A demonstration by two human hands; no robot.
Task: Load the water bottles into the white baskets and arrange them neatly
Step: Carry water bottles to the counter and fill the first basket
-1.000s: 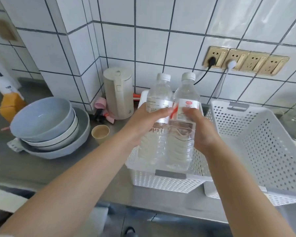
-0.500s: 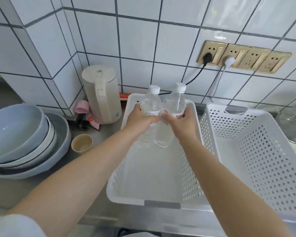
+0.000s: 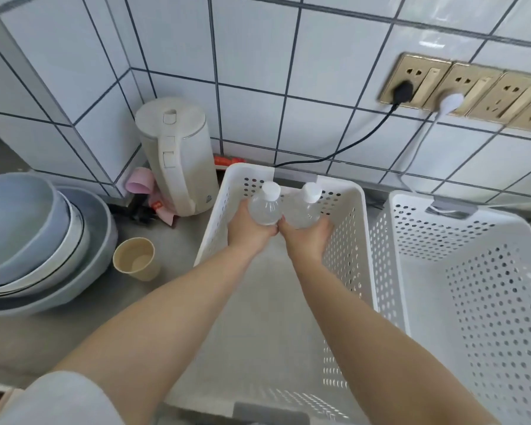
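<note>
Two clear water bottles with white caps stand upright side by side at the far end of the left white basket (image 3: 215,216). My left hand (image 3: 247,231) is wrapped around the left bottle (image 3: 265,207). My right hand (image 3: 308,237) grips the right bottle (image 3: 304,208). The bottles touch each other, and their lower parts are hidden by my hands. A second white basket (image 3: 478,302) sits just to the right and holds nothing that I can see.
A white electric kettle (image 3: 178,154) stands left of the baskets against the tiled wall. Stacked grey-blue bowls (image 3: 37,240) and a beige cup (image 3: 135,259) sit on the grey counter at left. Gold wall sockets (image 3: 460,87) hold a black and a white plug.
Both hands have lowered the two bottles from above the basket's near edge down into its far end. The camera has tilted downward and closer.
</note>
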